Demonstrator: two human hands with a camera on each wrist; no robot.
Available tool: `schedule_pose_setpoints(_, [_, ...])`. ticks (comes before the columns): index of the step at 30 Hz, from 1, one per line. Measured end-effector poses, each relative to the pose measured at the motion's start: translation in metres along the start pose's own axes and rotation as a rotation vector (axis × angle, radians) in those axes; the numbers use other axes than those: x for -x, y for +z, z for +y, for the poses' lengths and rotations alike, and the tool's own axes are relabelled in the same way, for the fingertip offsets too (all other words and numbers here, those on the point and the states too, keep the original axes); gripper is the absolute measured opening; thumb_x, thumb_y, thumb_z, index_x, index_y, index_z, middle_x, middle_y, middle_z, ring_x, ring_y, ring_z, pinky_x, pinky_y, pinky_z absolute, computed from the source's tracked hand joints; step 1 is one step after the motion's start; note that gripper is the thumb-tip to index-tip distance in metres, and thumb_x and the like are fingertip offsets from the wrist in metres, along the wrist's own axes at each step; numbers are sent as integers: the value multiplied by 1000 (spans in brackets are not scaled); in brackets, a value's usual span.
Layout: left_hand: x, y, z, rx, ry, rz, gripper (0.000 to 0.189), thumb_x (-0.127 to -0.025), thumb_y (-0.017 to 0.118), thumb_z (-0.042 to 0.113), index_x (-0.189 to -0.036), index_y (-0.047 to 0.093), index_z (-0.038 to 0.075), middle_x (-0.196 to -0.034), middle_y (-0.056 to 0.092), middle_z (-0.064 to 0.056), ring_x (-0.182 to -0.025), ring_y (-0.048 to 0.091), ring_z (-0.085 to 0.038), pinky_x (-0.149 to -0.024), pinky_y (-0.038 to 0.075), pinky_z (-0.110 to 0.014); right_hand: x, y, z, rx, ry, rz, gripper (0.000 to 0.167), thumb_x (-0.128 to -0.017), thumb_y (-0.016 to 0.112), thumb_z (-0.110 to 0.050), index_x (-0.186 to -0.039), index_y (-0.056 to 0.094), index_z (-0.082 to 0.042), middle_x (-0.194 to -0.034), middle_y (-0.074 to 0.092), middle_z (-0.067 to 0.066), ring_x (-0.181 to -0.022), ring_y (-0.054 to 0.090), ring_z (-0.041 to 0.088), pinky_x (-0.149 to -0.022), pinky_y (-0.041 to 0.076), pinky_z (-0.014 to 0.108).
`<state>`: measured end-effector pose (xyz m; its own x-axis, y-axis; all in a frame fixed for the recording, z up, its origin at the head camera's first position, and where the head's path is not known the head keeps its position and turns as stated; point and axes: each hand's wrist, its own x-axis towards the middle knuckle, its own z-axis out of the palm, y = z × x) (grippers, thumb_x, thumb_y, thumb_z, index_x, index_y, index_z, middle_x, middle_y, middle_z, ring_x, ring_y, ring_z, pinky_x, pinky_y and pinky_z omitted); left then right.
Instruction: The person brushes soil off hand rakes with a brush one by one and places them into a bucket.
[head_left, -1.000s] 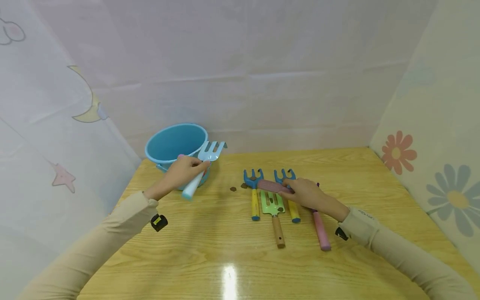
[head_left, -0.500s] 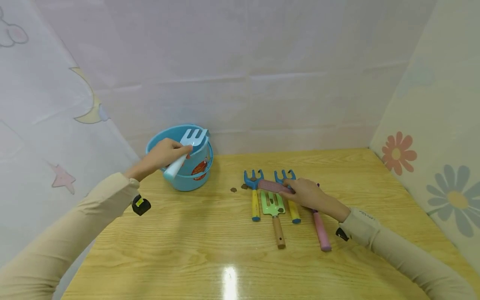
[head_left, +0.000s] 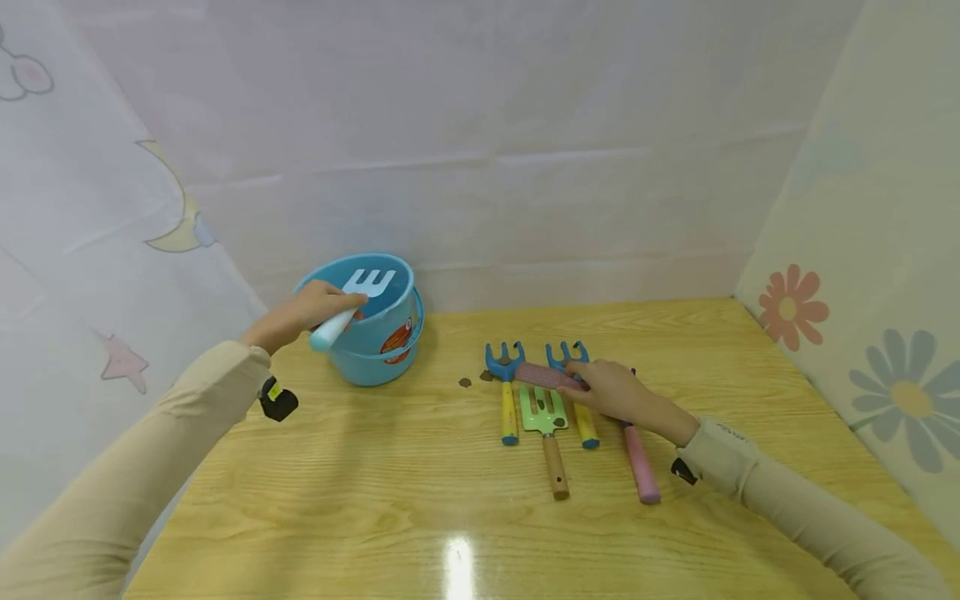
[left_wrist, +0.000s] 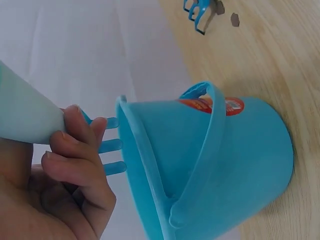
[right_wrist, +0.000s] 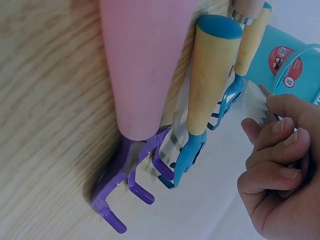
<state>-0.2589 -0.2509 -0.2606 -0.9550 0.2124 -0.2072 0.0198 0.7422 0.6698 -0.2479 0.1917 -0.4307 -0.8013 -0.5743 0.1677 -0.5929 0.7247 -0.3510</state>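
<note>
My left hand (head_left: 309, 308) grips the pale handle of a light blue garden hand rake (head_left: 334, 328), its tines over the mouth of the blue bucket (head_left: 372, 346). In the left wrist view the tines (left_wrist: 111, 146) point in at the bucket's rim. My right hand (head_left: 611, 390) holds a pink brush (head_left: 542, 375), whose white bristles (right_wrist: 256, 102) show in the right wrist view. The brush overlaps two blue rakes with yellow handles (head_left: 509, 412) and a green garden fork with a wooden handle (head_left: 546, 417). Just right of these, a purple rake with a pink handle (head_left: 640, 462) is partly hidden behind my right hand.
Small brown flakes (head_left: 465, 382) lie on the wooden table (head_left: 420, 467) between the bucket and the tools, and some rest on the green fork. A pale cloth (head_left: 570, 208) hangs behind the table; printed cloths stand at both sides.
My left hand has carried the light blue rake left and up, from in front of the bucket's right side to above its opening. My right hand with the brush has stayed in place.
</note>
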Motion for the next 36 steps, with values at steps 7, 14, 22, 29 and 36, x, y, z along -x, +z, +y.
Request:
schedule_pose_setpoints(7, [-11,-12,-7,19,-67,-12,47,-101,52,37,-109,71,-5,-75,66,-4,-59,54,-10,-55,45,-26,-4,-2,-3,2,-9,10,21,-97,65,-27,-85,57,-12,-55,32,-10,-47,26,3,-45,18,21])
schedule_pose_setpoints(14, [-30,-9,-12,74,-161,-75,42,-101,51,34,-109,72,-2,-71,61,-1,-55,46,-9,-52,38,-26,-4,-3,-3,2,-5,11,24,-97,66,-25,-80,53,-13,-56,29,-10,-47,25,4,-46,18,21])
schedule_pose_setpoints(22, [-40,-14,-14,71,-205,-68,43,-99,53,35,-112,64,-5,-68,60,1,-49,39,-7,-50,34,-24,-3,-2,-3,-2,-6,19,24,-96,66,-26,-81,54,-13,-56,30,-10,-46,27,4,-45,19,21])
schedule_pose_setpoints(29, [-48,-20,-24,66,-255,-74,34,-98,56,35,-96,54,1,-56,40,5,-46,30,-6,-53,33,-25,-1,0,0,17,-5,17,22,-97,66,-28,-84,56,-13,-55,32,-10,-46,25,4,-45,18,22])
schedule_pose_setpoints(36, [-48,-20,-28,100,-258,-50,37,-96,62,30,-108,54,-4,-63,47,2,-48,32,-6,-51,33,-22,0,3,2,19,1,9,22,-97,65,-30,-85,57,-13,-54,32,-10,-45,26,3,-45,19,21])
